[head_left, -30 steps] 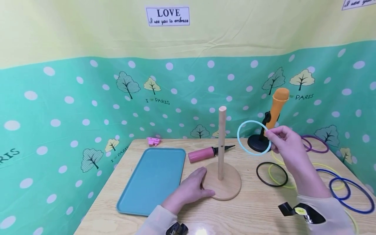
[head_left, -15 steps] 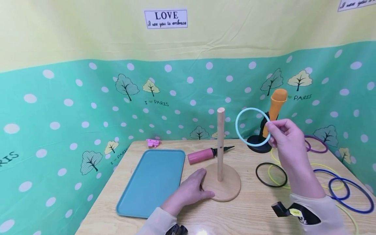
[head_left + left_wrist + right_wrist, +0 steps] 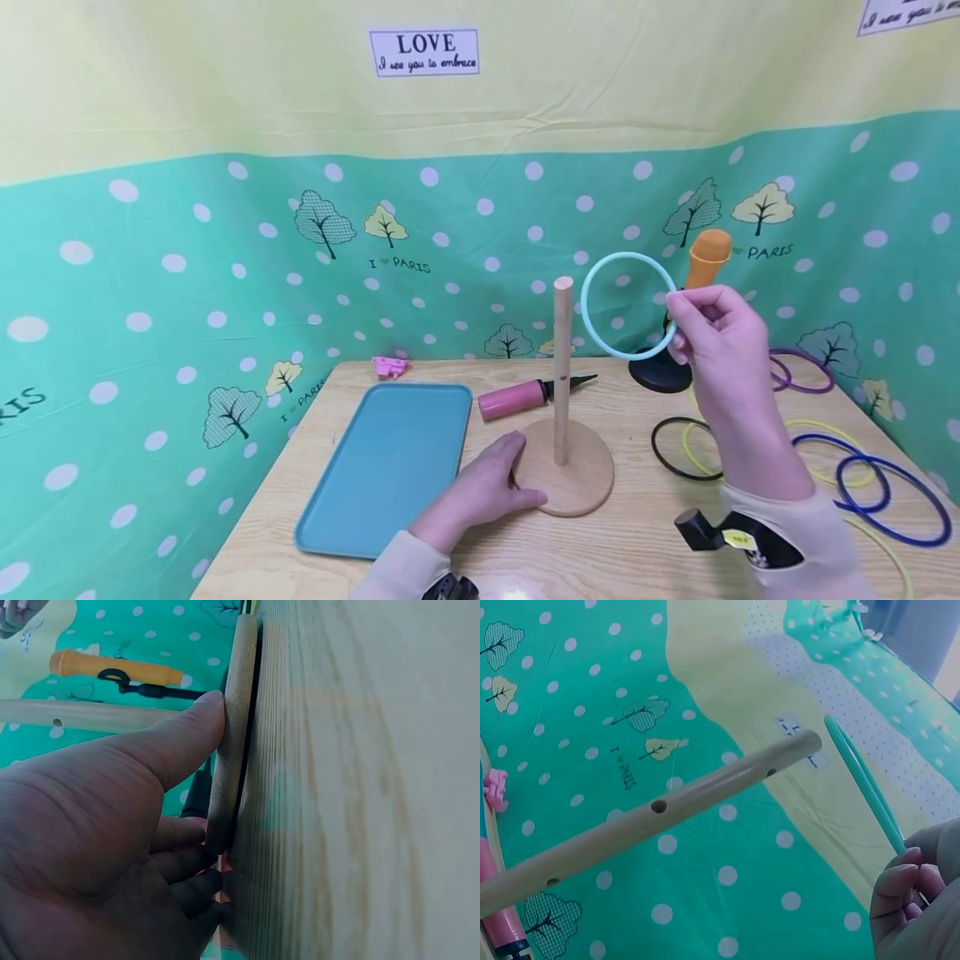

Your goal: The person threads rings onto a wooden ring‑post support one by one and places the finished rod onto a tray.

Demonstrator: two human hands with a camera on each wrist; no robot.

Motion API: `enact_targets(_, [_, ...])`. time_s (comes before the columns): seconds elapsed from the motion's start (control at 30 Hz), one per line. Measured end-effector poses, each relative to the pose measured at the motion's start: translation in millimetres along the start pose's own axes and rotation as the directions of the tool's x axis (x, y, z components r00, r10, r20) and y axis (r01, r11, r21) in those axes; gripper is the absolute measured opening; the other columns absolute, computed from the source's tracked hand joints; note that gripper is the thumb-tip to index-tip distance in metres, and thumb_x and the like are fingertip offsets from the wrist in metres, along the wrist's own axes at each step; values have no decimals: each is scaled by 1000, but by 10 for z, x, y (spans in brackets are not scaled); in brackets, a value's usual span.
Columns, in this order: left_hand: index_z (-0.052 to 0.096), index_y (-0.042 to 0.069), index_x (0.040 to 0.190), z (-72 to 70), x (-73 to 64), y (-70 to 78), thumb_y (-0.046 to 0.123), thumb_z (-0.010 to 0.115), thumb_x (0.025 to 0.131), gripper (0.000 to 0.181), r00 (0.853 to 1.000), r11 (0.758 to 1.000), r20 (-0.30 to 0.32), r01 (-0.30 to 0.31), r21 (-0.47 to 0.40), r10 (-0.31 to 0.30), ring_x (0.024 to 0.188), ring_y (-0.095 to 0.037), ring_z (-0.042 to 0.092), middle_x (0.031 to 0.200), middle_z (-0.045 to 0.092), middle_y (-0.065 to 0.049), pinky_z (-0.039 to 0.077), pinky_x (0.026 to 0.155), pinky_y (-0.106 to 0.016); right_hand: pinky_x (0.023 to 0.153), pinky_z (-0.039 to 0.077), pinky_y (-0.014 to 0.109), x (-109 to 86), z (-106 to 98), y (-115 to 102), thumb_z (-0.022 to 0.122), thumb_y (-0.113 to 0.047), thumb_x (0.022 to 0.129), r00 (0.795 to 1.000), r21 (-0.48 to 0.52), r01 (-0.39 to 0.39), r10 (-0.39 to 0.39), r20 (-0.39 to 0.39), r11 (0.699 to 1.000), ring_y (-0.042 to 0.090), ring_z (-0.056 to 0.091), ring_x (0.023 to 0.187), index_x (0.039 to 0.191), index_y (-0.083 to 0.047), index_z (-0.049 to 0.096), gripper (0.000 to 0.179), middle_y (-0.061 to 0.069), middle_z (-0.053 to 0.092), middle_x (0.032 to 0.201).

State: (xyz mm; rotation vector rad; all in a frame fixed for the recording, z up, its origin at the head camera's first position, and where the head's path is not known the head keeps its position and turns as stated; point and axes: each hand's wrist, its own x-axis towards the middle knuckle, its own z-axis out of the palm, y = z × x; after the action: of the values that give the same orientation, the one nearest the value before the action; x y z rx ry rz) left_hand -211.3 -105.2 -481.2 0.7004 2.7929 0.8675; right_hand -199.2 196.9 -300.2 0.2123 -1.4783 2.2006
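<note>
Head view: the right hand (image 3: 720,337) holds a light-blue ring (image 3: 584,308) in a pinch of thumb and fingers. The ring is raised above the table (image 3: 555,567), roughly upright, beside the top of the post (image 3: 562,358) and not around it. The left hand (image 3: 483,487) is spread in a wide grip at the near left side of the round base (image 3: 588,483), thumb and fingers apart along its edge. Post and base form one wooden stand, standing upright.

Left of that hand lies a blue tray (image 3: 386,471); a pink pump (image 3: 512,401) lies behind the stand. A pink toy (image 3: 390,367) sits at the far edge. On the right, an orange microphone (image 3: 709,250) stands behind the right hand, with black, yellow, purple and blue rings (image 3: 918,542) lying near it and the forearm.

Left wrist view: the thumb touches the edge of the base. The lower fingers are in shadow, and whether every fingertip makes contact cannot be confirmed.

Right wrist view: the light-blue ring appears nearly edge-on, pinched at its lower end, with a gap between it and the post's tip. Holes (image 3: 658,806) are noted along the post.
</note>
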Motion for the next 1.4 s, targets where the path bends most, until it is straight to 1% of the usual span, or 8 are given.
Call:
enact_targets(0.37, [41, -7, 165, -24, -18, 35, 48, 90, 92, 104, 1000, 1000, -6, -21, -9, 21, 157, -42, 42, 171, 40, -28, 36, 129, -56, 50, 47, 18, 1, 185, 21, 78, -10, 105, 998, -50, 34, -31, 57, 998, 13, 54, 62, 109, 3, 66, 17, 6, 66, 86])
enact_targets(0.5, [42, -7, 165, -22, -20, 28, 48, 90, 92, 104, 1000, 1000, -9, -27, 5, 27, 157, -41, 42, 171, 40, -28, 36, 129, -56, 51, 47, 18, 1, 230, 60, 78, -11, 105, 997, -69, 26, -21, 68, 997, 13, 53, 64, 110, 1, 67, 17, 6, 66, 88])
enact_targets(0.7, [41, -6, 166, -18, -10, 17, 49, 89, 93, 103, 1000, 1000, -2, -25, 2, 25, 157, -41, 42, 171, 40, -27, 36, 129, -56, 52, 48, 18, -1, 284, 143, 79, -15, 105, 998, -109, -18, 25, 60, 994, 13, 54, 65, 111, -1, 67, 19, 7, 64, 87])
enact_targets(0.87, [42, -6, 166, -16, -3, 15, 49, 89, 94, 102, 1000, 1000, 4, -19, 3, 19, 158, -41, 41, 172, 40, -26, 35, 129, -56, 55, 51, 18, -3, 298, 222, 79, -20, 106, 995, -189, -54, 69, 70, 981, 13, 56, 66, 114, -2, 67, 23, 6, 69, 92])
enact_targets(1.03, [41, -4, 167, -1, 8, -4, 51, 88, 94, 102, 1000, 1000, 7, -3, 19, 3, 158, -39, 41, 173, 39, -24, 35, 129, -54, 55, 50, 18, -7, 295, 297, 79, -19, 106, 992, -200, -82, 99, 78, 976, 14, 56, 67, 114, -2, 66, 23, 5, 68, 93])
enact_targets(1.13, [41, -4, 167, -11, 13, -7, 50, 88, 94, 102, 1000, 1000, 4, -6, 22, 6, 158, -39, 41, 173, 40, -24, 36, 129, -54, 56, 50, 19, -10, 292, 343, 79, -19, 106, 989, -205, -105, 125, 85, 973, 14, 55, 67, 114, -2, 66, 23, 4, 66, 92])
enact_targets(1.27, [41, -6, 166, -25, 10, -1, 49, 88, 94, 102, 1000, 1000, 3, -10, 14, 10, 158, -41, 41, 172, 40, -25, 36, 129, -55, 57, 51, 20, -22, 276, 404, 79, -22, 106, 983, -241, -138, 163, 88, 961, 14, 55, 67, 115, -2, 66, 25, 4, 64, 89])
enact_targets(1.4, [42, -6, 166, -20, 5, 7, 49, 89, 94, 103, 1000, 1000, 4, -16, 12, 16, 157, -41, 42, 171, 41, -26, 36, 129, -54, 59, 53, 20, -46, 243, 447, 78, -27, 107, 977, -306, -163, 196, 79, 938, 16, 56, 69, 118, -4, 65, 28, 6, 62, 89])
